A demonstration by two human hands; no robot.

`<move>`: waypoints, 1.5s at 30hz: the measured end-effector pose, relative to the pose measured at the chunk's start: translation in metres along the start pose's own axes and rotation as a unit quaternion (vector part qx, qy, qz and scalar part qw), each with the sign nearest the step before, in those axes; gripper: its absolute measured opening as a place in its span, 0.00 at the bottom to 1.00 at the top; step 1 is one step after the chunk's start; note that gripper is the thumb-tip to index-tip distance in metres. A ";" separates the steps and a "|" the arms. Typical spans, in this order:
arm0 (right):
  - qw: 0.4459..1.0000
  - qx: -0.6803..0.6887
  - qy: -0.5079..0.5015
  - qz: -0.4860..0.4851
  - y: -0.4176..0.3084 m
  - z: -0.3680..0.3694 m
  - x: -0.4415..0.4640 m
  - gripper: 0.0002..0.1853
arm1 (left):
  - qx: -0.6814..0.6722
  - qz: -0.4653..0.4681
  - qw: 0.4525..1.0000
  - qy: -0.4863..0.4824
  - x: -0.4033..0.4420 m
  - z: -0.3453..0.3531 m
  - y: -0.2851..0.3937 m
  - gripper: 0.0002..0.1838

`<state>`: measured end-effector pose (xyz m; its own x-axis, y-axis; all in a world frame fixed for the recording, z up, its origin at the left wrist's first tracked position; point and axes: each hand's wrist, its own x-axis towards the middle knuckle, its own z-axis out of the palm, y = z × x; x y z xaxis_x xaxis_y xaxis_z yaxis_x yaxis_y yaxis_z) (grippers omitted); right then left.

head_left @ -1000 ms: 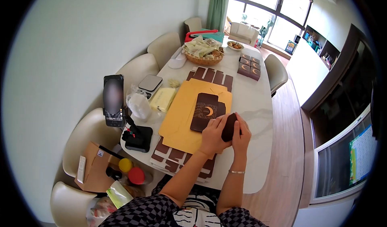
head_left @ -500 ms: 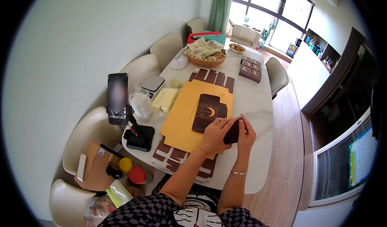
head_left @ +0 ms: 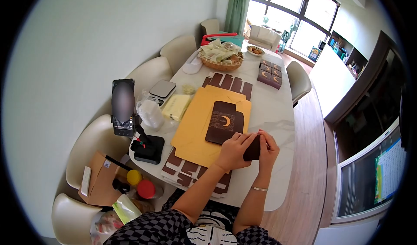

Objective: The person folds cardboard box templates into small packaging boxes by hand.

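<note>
Between my two hands is a small dark brown box (head_left: 252,150), held over the right front part of the table. My left hand (head_left: 236,151) wraps its left side, fingers over the top. My right hand (head_left: 268,148) grips the right side, with its fingertips bent over the upper edge. The fingers hide much of the box. Just left of my hands, a flat dark brown card with a golden crescent moon (head_left: 223,122) lies on yellow-gold sheets (head_left: 191,136). Brown and white cut cardboard sheets (head_left: 182,171) stick out beneath them.
Small crescent-printed boxes (head_left: 270,74) stand grouped at the far right. A wicker basket of packets (head_left: 221,64), a bowl (head_left: 255,50), a scale (head_left: 163,89) and a plastic bag (head_left: 150,111) are on the table. A phone on a stand (head_left: 123,108) stands at left.
Both hands have shifted slightly down and right with the brown box. The right fingers now bend further over its top edge. The flat card stays on the gold sheets.
</note>
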<state>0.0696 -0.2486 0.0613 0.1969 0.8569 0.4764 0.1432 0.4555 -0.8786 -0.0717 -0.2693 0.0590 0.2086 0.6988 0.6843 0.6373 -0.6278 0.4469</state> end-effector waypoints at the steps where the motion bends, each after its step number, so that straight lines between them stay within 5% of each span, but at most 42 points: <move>1: 1.000 -0.010 0.002 0.007 0.001 0.000 0.000 0.08 | -0.001 0.001 1.000 -0.001 0.000 0.001 0.002 0.44; 8: 0.982 -0.171 -0.003 -0.085 -0.003 0.009 -0.001 0.15 | 0.007 -0.033 0.999 0.022 0.003 0.003 0.006 0.45; 17: 0.953 -0.295 -0.022 -0.058 -0.006 0.012 -0.007 0.19 | 0.006 -0.052 0.999 0.013 0.001 0.005 0.008 0.45; 37: 0.947 -0.315 0.003 -0.068 -0.013 0.012 -0.010 0.15 | 0.005 -0.044 0.998 0.041 -0.001 0.017 0.011 0.42; 45: 0.912 -0.394 -0.084 -0.079 -0.012 0.014 -0.012 0.18 | 0.006 -0.085 0.996 0.025 -0.006 0.019 0.007 0.42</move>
<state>0.0521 -0.2609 0.0652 -0.0282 0.8510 0.5244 0.8225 0.3180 -0.4717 -0.0542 -0.2710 0.0473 0.0588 0.7767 0.6271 0.6696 -0.4966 0.5523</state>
